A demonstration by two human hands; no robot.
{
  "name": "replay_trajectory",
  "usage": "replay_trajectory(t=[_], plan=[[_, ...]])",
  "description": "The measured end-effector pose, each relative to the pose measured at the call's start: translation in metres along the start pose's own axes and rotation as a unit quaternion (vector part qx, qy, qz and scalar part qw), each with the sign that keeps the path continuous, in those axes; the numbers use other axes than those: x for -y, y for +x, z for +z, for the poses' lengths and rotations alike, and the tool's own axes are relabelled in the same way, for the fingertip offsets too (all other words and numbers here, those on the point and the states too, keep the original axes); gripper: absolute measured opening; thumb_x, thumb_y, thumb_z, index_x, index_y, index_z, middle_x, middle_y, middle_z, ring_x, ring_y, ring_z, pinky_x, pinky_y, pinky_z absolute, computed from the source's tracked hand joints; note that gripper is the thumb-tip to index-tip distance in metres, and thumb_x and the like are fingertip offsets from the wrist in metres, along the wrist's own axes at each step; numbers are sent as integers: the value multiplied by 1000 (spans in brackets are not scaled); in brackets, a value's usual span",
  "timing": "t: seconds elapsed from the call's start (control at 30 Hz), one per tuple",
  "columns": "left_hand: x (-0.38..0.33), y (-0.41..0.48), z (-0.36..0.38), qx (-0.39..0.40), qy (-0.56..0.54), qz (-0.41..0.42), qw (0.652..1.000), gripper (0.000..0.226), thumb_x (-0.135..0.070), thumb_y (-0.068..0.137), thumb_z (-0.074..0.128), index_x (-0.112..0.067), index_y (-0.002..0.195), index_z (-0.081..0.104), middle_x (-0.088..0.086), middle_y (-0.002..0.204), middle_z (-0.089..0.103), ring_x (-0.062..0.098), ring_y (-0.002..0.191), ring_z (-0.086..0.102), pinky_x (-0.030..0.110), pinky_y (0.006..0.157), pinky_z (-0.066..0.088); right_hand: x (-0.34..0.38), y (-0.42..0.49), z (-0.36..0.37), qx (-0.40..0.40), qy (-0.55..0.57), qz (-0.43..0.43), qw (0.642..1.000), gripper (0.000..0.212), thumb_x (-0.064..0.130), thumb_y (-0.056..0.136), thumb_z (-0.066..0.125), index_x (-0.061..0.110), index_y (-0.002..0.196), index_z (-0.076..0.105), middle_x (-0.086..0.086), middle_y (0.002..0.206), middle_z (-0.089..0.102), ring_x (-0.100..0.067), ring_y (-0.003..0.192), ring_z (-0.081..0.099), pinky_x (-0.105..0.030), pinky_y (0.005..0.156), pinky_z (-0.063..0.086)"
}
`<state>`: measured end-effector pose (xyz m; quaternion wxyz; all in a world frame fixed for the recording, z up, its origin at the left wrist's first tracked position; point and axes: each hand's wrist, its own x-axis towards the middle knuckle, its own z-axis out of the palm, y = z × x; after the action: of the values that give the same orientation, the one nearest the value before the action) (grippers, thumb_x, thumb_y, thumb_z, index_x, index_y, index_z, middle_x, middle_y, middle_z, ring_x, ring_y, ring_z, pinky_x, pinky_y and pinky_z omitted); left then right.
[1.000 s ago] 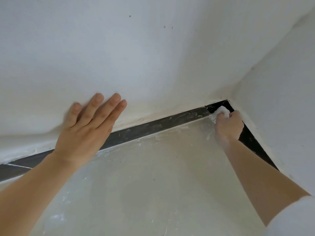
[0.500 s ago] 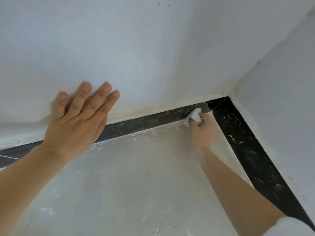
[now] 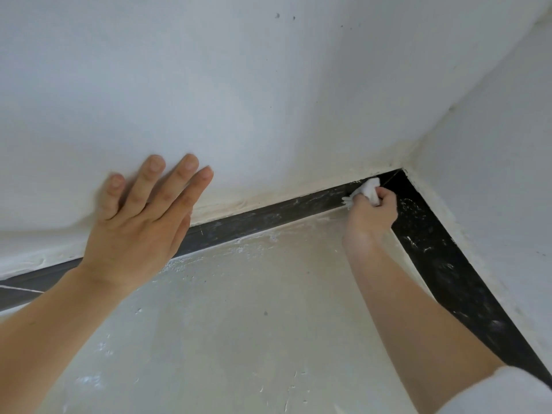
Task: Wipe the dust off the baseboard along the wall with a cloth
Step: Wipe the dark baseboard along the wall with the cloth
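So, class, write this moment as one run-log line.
right hand grips cloth against baseboard near corner | left hand flat on wall

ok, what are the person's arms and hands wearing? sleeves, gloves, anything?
Left hand and right hand are bare: no gloves, no watch in view. Left forearm is uncovered to the frame edge. Right forearm is bare up to a white sleeve at the lower right.

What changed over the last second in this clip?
The right hand, gripping the cloth, wiped left out of the corner along the baseboard, then back toward it. The left hand stayed flat on the wall.
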<state>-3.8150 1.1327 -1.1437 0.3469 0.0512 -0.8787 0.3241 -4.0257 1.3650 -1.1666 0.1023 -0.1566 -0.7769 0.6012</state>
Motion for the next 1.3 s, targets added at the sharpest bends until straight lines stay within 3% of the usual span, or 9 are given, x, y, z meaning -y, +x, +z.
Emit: replay_trajectory(t=[0.2,0.3,0.57,0.7,0.83,1.0,1.07,1.17,1.3], plan=[[-1,1,-3,10,10,-3,1000,64,-25,95,52,-19,152,25,0,162,-1,24,147,-10,40,117,-12,-15,-54,-8,177,-56,-86,979,26,-3,81,58,17,97,59,-5,93,62,-15,79,55,-12,60,39],[0,1,-3,16,17,-2,1000,65,-24,95,53,-20,153,24,0,162,-3,24,147,-12,40,117,-12,-16,-54,-25,305,-107,-98,941,21,-1,82,57,19,90,60,2,82,60,-6,71,51,-9,57,37],[-2,-1,-7,35,11,-3,999,88,-12,80,70,-21,153,22,-1,162,-3,24,147,-11,41,118,-11,10,14,-16,30,41,86,995,20,1,77,54,20,84,54,1,79,55,-17,72,54,-30,66,49],[-5,-1,-8,43,14,-4,999,91,-11,78,71,-21,154,20,-1,162,-4,25,147,-13,42,118,-11,24,-20,0,9,22,24,999,20,-3,81,54,10,96,57,6,77,52,2,58,52,-5,48,37],[-8,0,-9,44,1,-11,999,85,-9,82,67,-20,153,22,0,161,-4,25,147,-14,41,118,-14,20,-78,6,84,75,65,991,18,-1,87,55,10,101,57,-3,87,62,-6,68,55,-5,50,39],[-4,2,-12,50,-6,-10,999,86,-9,81,67,-19,153,21,0,162,-3,25,147,-14,40,118,-14,8,-101,-19,325,41,86,941,18,5,72,62,16,85,61,7,71,56,-7,65,49,-21,63,40],[-4,1,-15,64,-7,-8,998,88,-8,81,66,-19,154,19,1,161,-3,25,146,-15,41,117,-15,3,-83,-26,286,23,90,954,19,9,65,59,14,84,60,4,72,55,-12,69,49,-24,61,39],[-5,1,-20,82,-9,-5,997,88,-3,81,63,-18,154,16,2,161,-6,27,146,-18,42,117,-16,1,-40,-27,105,19,125,986,20,1,76,56,14,91,53,1,77,52,-18,76,49,-28,64,39],[-7,3,-25,97,-9,-8,995,91,6,77,53,-17,155,12,3,160,-12,28,144,-23,44,116,-16,-3,-7,-2,37,59,215,974,8,16,85,54,23,84,50,-4,80,60,-18,72,55,-30,70,46]])
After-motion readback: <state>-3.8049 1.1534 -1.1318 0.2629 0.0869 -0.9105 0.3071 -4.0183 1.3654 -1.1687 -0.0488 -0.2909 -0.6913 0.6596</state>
